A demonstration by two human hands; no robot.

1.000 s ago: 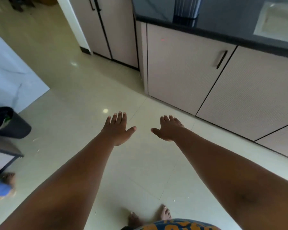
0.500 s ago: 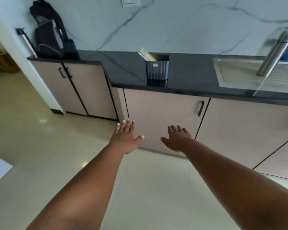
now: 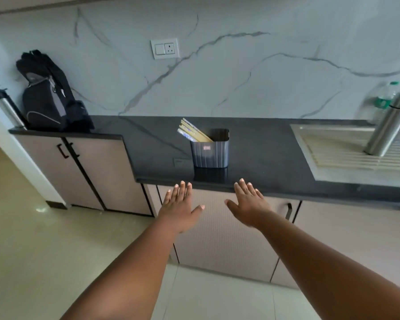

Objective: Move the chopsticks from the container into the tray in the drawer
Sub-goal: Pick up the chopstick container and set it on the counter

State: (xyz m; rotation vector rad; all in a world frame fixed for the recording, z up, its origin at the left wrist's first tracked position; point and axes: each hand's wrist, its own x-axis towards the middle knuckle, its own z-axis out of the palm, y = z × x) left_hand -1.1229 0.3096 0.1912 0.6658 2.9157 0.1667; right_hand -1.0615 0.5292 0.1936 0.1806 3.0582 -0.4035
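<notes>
A: The view has lifted; the container (image 3: 210, 147) with chopsticks (image 3: 192, 132) now sits near both hands

B: Left hand (image 3: 179, 210) and right hand (image 3: 249, 207) flat, empty (drawer unopened)

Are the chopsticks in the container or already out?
In. The chopsticks lean out of the container on the counter; neither hand touches them.
</notes>
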